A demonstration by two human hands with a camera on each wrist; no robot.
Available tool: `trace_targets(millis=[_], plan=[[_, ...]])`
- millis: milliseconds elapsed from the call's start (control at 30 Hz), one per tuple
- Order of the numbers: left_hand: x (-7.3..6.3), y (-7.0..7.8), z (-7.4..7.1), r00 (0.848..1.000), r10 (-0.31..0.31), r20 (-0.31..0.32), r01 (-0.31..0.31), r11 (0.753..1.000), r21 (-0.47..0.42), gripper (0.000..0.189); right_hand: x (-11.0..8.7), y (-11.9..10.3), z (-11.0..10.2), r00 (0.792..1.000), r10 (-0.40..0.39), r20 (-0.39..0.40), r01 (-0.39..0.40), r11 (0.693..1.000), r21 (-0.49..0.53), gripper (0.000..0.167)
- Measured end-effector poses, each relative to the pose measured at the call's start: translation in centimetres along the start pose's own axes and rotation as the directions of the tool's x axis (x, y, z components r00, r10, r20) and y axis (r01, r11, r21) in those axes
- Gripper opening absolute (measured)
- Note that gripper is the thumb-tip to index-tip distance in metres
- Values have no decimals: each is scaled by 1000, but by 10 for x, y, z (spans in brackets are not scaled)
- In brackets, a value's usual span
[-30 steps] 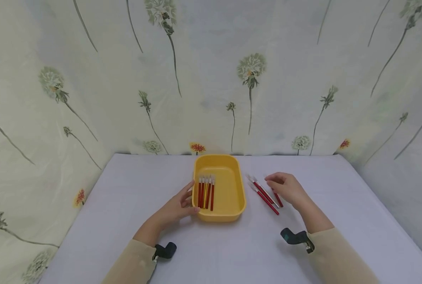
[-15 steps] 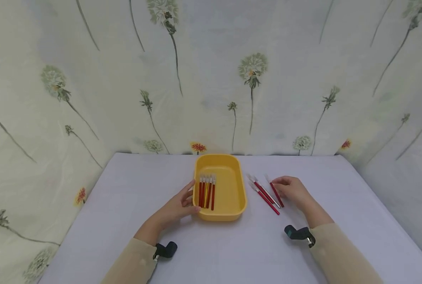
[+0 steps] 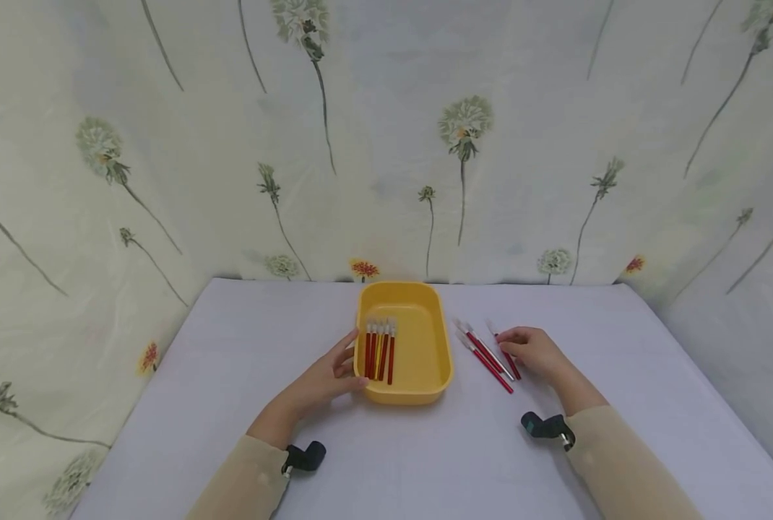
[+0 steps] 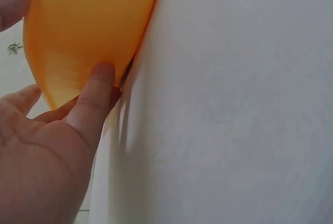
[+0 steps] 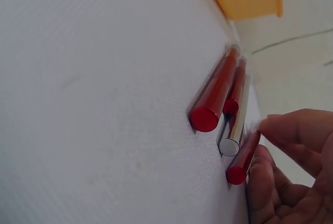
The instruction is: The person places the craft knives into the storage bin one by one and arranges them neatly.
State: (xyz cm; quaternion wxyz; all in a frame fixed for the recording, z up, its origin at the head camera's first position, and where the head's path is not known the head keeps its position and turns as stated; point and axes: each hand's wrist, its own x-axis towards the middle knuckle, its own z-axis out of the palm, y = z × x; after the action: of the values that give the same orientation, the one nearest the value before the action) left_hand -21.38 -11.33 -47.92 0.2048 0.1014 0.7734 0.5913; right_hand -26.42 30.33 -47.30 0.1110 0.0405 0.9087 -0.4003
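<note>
A yellow tray [image 3: 419, 354] stands on the white table, with several slim pens [image 3: 380, 357] side by side along its left part, mostly red with pale tips. My left hand [image 3: 324, 375] holds the tray's near left corner; in the left wrist view, its thumb [image 4: 91, 102] presses on the outer wall. To the right of the tray, my right hand [image 3: 534, 352] has thumb and finger at a red pen [image 5: 243, 161], pinching it while it lies on the cloth. Beside it lie two more red pens [image 5: 213, 96] and a silver one [image 5: 234, 133].
White cloth [image 3: 386, 462] covers the table. A pale wall covering with dandelion prints [image 3: 464, 123] rises behind its far edge. Dark wrist cameras [image 3: 305, 456] sit at both sleeves.
My right hand drew back from the far end of the rightmost red pen, then moved slightly left onto its middle. My left hand and the tray stay in place.
</note>
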Motion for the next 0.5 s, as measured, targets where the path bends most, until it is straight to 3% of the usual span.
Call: trace_targets(millis=[300,500], plan=[[1,-1,0,1000,-1,-2,1,1000,-7,97,2,-2,-3,999,-39,5,39,997,-59,27],[2,-2,-1,1000,5,-2,-5,1000,-7,96,5,-3,-2,1000,-22,-8,21,996,-91,27]])
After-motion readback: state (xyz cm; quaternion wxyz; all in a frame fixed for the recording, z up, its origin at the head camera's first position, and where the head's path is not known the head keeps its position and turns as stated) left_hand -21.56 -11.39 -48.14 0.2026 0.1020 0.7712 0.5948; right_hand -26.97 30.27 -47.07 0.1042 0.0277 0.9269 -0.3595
